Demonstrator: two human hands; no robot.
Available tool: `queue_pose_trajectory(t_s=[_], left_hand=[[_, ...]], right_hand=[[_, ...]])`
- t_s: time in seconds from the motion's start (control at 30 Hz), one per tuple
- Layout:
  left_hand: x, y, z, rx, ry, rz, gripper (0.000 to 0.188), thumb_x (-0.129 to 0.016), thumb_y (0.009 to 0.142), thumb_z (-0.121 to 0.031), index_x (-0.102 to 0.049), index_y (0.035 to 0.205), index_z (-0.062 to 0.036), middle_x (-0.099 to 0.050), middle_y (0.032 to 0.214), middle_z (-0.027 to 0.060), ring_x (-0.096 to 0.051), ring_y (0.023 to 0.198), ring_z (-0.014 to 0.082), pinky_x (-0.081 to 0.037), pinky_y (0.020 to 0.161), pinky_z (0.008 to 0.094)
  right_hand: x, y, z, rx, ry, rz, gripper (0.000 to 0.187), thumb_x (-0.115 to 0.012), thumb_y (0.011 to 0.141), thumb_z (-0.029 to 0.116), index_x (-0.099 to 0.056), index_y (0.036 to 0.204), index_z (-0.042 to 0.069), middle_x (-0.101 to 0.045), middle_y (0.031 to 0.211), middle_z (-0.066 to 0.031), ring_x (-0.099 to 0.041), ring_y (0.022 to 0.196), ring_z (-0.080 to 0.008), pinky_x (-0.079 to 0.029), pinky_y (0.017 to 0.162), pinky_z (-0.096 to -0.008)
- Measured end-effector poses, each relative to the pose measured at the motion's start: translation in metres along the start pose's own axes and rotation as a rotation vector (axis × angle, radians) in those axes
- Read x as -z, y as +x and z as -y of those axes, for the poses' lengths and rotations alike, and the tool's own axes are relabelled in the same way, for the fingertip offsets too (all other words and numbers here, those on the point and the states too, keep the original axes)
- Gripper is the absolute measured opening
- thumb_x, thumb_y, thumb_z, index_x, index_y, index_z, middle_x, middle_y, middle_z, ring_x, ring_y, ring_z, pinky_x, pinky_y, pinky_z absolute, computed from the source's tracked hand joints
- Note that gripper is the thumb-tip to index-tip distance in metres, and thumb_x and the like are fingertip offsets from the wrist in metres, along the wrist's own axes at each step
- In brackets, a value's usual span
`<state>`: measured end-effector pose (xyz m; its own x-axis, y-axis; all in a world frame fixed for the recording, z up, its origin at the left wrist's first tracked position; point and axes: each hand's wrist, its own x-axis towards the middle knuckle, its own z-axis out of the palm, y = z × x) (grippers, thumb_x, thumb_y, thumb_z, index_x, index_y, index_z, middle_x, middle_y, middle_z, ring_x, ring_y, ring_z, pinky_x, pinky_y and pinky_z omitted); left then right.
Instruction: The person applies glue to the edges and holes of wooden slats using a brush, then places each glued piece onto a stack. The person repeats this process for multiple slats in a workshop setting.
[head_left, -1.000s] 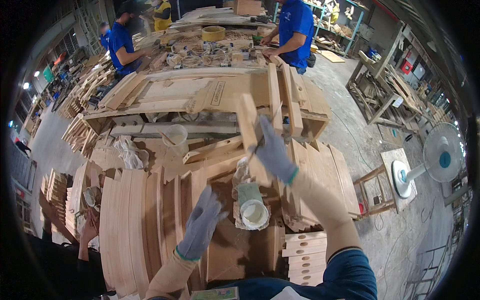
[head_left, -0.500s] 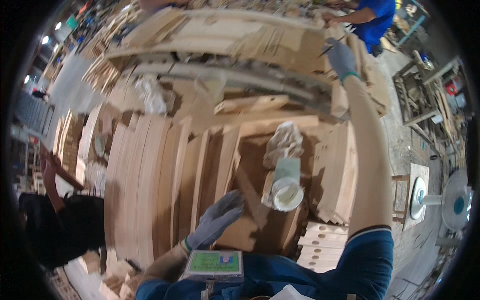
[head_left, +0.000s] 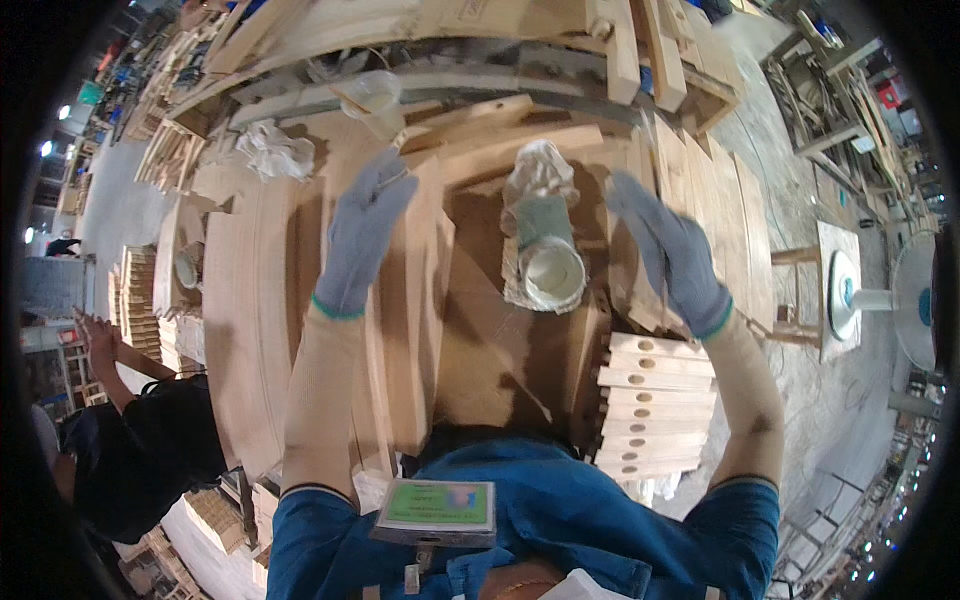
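Observation:
My left hand point(head_left: 362, 238), in a grey glove, is over the upright wooden boards point(head_left: 395, 330) left of centre. Its fingers stretch toward the boards' far ends, and I see nothing held. My right hand point(head_left: 672, 258), also gloved, is at the stack of pale boards point(head_left: 700, 190) on the right, fingers extended along its inner side. Whether either palm presses on the wood is hard to tell. Between my hands stands a white tub point(head_left: 552, 275) with pale contents, on a brown board surface point(head_left: 490, 375). A greenish block point(head_left: 543, 222) and a crumpled whitish cloth point(head_left: 540, 172) adjoin it.
Slats with oval holes point(head_left: 655, 405) are piled at the near right. A clear plastic cup point(head_left: 378, 100) with a stick and some crumpled plastic point(head_left: 275, 150) lie farther off. Another person's arm point(head_left: 105, 350) shows at left. A white fan point(head_left: 915, 300) stands at right.
My right hand has come back from the far bench, where it held a thin dark tool, to the right stack. My left hand has moved forward and left onto the boards.

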<state>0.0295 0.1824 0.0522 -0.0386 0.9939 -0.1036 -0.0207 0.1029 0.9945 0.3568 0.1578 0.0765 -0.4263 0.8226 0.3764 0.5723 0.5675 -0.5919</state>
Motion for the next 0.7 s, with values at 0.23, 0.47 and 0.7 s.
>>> queue_pose_trajectory(t_s=[0.23, 0.47, 0.7], left_hand=[[0.106, 0.16, 0.017, -0.096, 0.419, -0.34, 0.052, -0.058, 0.085, -0.023, -0.043, 0.127, 0.0035, -0.056, 0.113, 0.0118, -0.055, 0.1, 0.0211, -0.044, 0.085, 0.0306], [0.15, 0.265, 0.07, 0.071, 0.904, -0.555, 0.069, -0.061, 0.072, -0.043, -0.045, 0.131, -0.0103, -0.047, 0.126, 0.0278, -0.048, 0.113, 0.0406, -0.037, 0.098, 0.0408], [0.176, 0.287, 0.064, -0.246, 1.105, -0.17, 0.053, -0.06, 0.075, -0.03, -0.053, 0.121, -0.0072, -0.06, 0.11, 0.0193, -0.056, 0.105, 0.0315, -0.042, 0.091, 0.0385]], right_hand=[[0.018, -0.035, 0.022, -0.062, -0.009, 0.138, 0.039, -0.051, 0.083, -0.002, -0.05, 0.122, -0.003, -0.059, 0.117, -0.0169, -0.063, 0.092, -0.0314, -0.05, 0.078, -0.0347], [0.012, -0.005, 0.026, 0.01, -0.114, 0.195, 0.035, -0.061, 0.08, 0.007, -0.056, 0.115, 0.003, -0.063, 0.106, -0.0121, -0.064, 0.085, -0.0274, -0.051, 0.072, -0.0346], [0.002, 0.027, -0.003, 0.116, -0.128, 0.212, 0.037, -0.063, 0.081, 0.011, -0.054, 0.116, 0.004, -0.064, 0.1, -0.0118, -0.064, 0.078, -0.0272, -0.05, 0.067, -0.0351]])
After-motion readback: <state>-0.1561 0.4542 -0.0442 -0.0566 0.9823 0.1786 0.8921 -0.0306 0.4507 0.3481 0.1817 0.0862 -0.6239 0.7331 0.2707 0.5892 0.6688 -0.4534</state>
